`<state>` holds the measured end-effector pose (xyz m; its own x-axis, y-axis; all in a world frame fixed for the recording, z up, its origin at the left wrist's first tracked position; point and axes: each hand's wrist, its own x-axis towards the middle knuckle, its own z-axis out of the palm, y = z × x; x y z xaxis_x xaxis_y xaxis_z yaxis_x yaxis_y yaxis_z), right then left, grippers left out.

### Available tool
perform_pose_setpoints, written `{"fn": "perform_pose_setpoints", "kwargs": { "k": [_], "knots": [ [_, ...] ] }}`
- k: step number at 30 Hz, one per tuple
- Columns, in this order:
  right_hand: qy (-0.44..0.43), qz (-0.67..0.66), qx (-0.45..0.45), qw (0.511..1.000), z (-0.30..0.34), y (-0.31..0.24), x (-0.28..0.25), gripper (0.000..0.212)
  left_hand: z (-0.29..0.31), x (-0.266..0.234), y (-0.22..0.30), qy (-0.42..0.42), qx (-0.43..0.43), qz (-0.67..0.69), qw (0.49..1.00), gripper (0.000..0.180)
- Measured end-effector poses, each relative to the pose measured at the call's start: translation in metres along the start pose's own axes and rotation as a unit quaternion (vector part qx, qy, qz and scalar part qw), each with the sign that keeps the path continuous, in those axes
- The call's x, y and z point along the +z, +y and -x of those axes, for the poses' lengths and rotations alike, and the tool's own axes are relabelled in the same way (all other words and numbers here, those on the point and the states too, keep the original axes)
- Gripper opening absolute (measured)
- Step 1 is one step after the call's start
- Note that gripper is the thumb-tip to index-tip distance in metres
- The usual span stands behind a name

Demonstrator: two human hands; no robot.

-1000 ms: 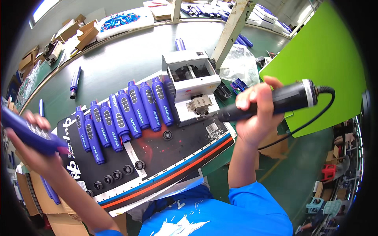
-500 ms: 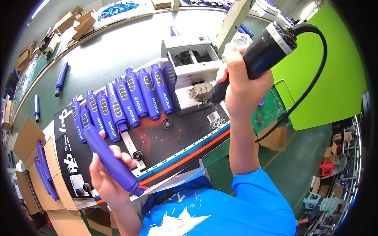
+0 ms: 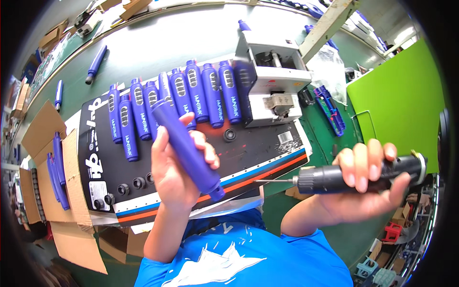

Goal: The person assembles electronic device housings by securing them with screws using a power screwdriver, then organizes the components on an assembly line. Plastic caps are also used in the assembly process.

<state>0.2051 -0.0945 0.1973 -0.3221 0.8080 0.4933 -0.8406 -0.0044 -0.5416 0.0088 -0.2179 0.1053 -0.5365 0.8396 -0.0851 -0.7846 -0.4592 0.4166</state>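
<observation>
My left hand [image 3: 174, 179] is closed round a purple tube-shaped handle [image 3: 189, 153], which is tilted with its lower end toward my body. A small hole shows near that lower end. In my right hand [image 3: 358, 196] lies a black electric screwdriver [image 3: 318, 181], held nearly level. Its thin bit points left toward the purple handle and stays apart from it. Beyond my left hand, several like purple handles [image 3: 195, 91] with grey oval panels lie side by side on a black printed mat [image 3: 258, 153]. Black ring caps [image 3: 230, 135] sit on the mat.
A white-and-grey bench machine [image 3: 279, 79] with a metal block stands behind the mat. Right of it are purple parts with wires [image 3: 332, 110] and a green board [image 3: 397, 95]. An open cardboard box [image 3: 76, 177] holding purple handles stands at the left.
The screwdriver has come away from the machine's metal block, down and right, and turned level. My left hand has shifted up and right with the handle. The whole view has shifted.
</observation>
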Motion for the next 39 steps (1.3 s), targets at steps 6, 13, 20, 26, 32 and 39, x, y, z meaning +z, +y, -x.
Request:
{"fn": "perform_pose_setpoints", "kwargs": {
  "k": [6,13,20,26,32,39],
  "knots": [
    [-0.020,-0.036,0.000,0.999,0.012,0.015,0.028,0.037,0.001,0.013,-0.007,0.074,0.024,-0.081,0.994,0.050],
    [-0.039,0.001,0.029,0.999,0.021,0.028,0.023,0.042,0.003,0.001,-0.004,0.022,0.040,-0.009,0.999,0.050],
    [-0.036,0.005,0.039,0.999,0.024,0.039,0.025,0.042,0.004,0.000,-0.008,0.006,0.041,0.005,0.999,0.050],
    [-0.061,0.067,0.010,0.996,0.040,0.048,0.029,0.029,0.005,0.001,-0.017,0.066,0.059,-0.051,0.995,0.051],
    [-0.090,0.087,0.008,0.992,0.042,0.048,0.033,0.028,0.007,0.003,-0.017,0.063,0.066,-0.062,0.994,0.048],
    [-0.030,-0.013,-0.004,0.999,0.040,0.059,0.027,0.048,0.017,-0.007,0.014,-0.017,0.170,-0.065,0.983,0.049]
  ]
}}
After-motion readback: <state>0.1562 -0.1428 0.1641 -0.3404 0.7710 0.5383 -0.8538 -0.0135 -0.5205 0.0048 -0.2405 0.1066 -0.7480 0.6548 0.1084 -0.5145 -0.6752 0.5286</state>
